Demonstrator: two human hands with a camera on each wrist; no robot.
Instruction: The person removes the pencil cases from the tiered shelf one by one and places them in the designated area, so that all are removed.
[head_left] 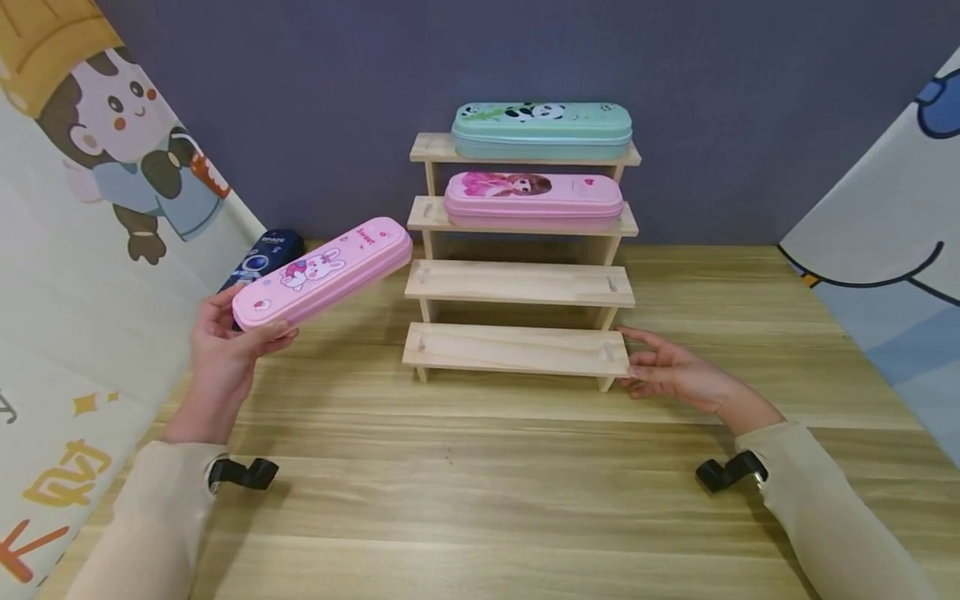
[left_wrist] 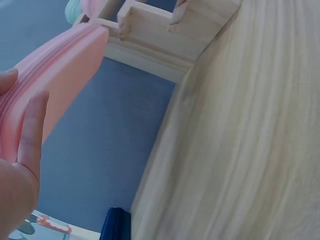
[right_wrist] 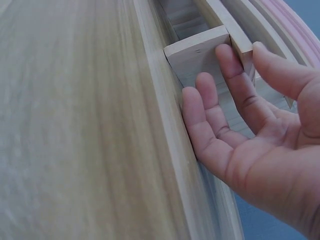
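Observation:
My left hand (head_left: pixel 228 350) grips the near left end of a pink pencil case (head_left: pixel 322 273) with a bunny print, thumb on the near side. The case is held tilted above the table, its far end close to the rack's left side. In the left wrist view the case's smooth pink underside (left_wrist: pixel 75 80) shows. On the right, my right hand (head_left: pixel 678 375) holds the end of the lowest board of a stepped wooden rack (head_left: pixel 517 348). Thumb and forefinger stand on either side of that board's corner in the right wrist view, the other fingers (right_wrist: pixel 207 90) loosely bent.
A mint panda pencil case (head_left: pixel 542 132) lies on the top step, and a pink one with a doll print (head_left: pixel 534 200) on the step below. Behind my left hand is a dark blue pencil case (head_left: pixel 273 247). A grey wall (head_left: pixel 712 125) stands behind the rack.

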